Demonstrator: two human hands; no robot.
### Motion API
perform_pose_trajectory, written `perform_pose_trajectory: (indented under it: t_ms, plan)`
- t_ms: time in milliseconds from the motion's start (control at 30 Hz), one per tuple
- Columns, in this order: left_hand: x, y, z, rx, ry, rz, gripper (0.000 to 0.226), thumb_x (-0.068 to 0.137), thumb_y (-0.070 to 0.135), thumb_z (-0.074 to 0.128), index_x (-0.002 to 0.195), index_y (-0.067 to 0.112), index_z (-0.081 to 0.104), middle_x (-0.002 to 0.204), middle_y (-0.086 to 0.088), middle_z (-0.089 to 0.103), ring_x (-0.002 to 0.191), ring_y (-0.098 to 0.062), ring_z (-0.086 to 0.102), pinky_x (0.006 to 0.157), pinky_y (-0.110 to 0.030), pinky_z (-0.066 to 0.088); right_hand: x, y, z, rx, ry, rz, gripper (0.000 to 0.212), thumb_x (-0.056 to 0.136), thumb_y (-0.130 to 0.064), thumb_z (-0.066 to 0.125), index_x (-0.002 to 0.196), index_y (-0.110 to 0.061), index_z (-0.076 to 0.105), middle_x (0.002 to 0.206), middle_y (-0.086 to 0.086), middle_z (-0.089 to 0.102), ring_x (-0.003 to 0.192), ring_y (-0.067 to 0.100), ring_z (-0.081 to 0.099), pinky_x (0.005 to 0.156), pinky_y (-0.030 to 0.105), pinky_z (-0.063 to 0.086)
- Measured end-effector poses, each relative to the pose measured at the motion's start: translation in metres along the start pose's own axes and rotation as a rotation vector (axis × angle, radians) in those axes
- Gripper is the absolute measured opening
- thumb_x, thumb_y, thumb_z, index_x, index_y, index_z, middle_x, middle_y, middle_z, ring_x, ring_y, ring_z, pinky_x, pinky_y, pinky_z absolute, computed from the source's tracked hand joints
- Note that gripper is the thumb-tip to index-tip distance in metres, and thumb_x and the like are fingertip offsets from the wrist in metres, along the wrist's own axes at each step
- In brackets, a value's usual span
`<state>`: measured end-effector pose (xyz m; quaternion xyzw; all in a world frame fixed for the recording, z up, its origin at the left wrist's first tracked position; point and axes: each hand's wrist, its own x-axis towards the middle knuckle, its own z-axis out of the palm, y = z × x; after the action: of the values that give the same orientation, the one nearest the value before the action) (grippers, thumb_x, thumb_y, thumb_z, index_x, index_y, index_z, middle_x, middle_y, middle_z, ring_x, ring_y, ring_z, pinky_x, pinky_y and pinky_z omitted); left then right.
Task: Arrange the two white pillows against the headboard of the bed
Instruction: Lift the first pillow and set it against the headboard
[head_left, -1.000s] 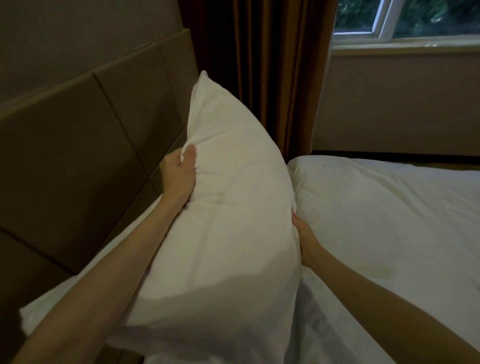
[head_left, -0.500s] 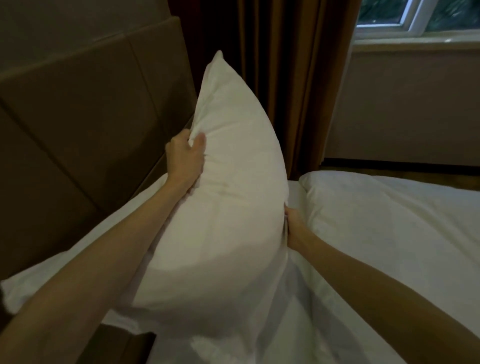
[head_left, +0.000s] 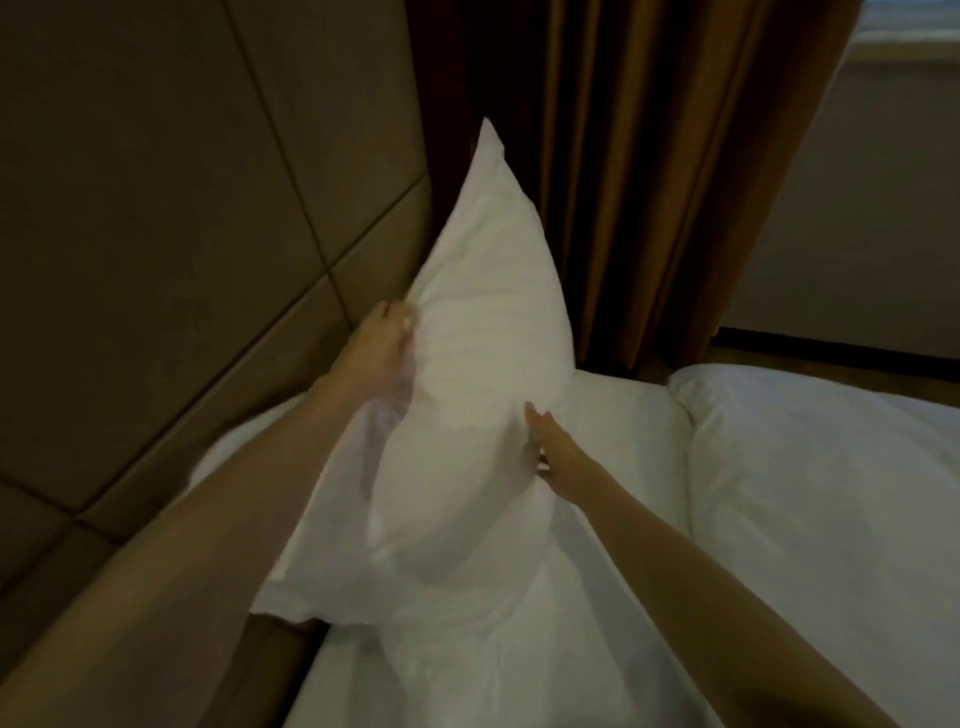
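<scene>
Two hands on one pillow (head_left: 483, 332), and that is where we are right now. Starting at the far left, we have the headboard (head_left: 171, 218), padded brown panels with seams running across it, filling that whole side. Just off its edge comes our left hand (head_left: 382, 340), fingers curled and clamped on the pillow's left side, bunching the white cloth under the grip. We hold the pillow standing on end, its top corner pointing up in front of the curtain (head_left: 639, 171), its left edge close beside the headboard; whether the two touch we cannot tell, the picture is blurred there. The lower end of the pillow sags down onto the bed (head_left: 639, 436), with a loose flap of the case hanging at the lower left. Moving right, our right hand (head_left: 553, 447) lies against the pillow's right side, fingers straight and together, pressed flat on the cloth and not wrapped around it. Behind the pillow hang the brown curtain folds, top to bottom. Further right lies the duvet (head_left: 831, 493), white and puffy, folded back short of the bed's head, well apart from the headboard.
</scene>
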<state>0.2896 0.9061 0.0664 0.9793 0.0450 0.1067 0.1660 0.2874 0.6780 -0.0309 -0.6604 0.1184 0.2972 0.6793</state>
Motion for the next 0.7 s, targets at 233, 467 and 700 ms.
perform_pose_trajectory:
  t_ms: [233, 467, 700]
  plan:
    - [-0.048, -0.041, 0.041, 0.176, -0.090, -0.405, 0.060, 0.094, 0.057, 0.031, 0.114, 0.003, 0.047, 0.122, -0.026, 0.058, 0.109, -0.046, 0.055, 0.087, -0.047, 0.044, 0.014, 0.035, -0.002, -0.088, 0.033, -0.057, 0.084, 0.091, -0.056, 0.042, 0.154, -0.022, -0.002, 0.163, 0.004, 0.010, 0.148, 0.028, 0.018, 0.119, 0.046, 0.019]
    - [-0.052, -0.038, 0.041, 0.017, -0.028, -0.475, 0.056, 0.094, 0.053, 0.039, 0.103, 0.000, 0.056, 0.112, -0.024, 0.064, 0.100, -0.041, 0.060, 0.078, -0.041, 0.044, -0.016, 0.068, 0.009, 0.039, 0.054, 0.136, 0.079, 0.088, -0.064, 0.039, 0.152, -0.031, 0.007, 0.160, 0.002, 0.022, 0.143, 0.030, 0.027, 0.109, 0.058, 0.025]
    - [-0.034, 0.041, 0.017, -0.511, 0.333, -0.196, 0.031, 0.096, 0.034, 0.047, 0.079, 0.011, 0.038, 0.064, 0.006, 0.043, 0.061, -0.013, 0.045, 0.059, -0.026, 0.029, -0.017, 0.064, 0.013, 0.421, 0.077, -0.008, 0.082, 0.082, -0.070, 0.042, 0.151, -0.030, 0.022, 0.155, 0.003, 0.035, 0.140, 0.028, 0.035, 0.117, 0.051, 0.025]
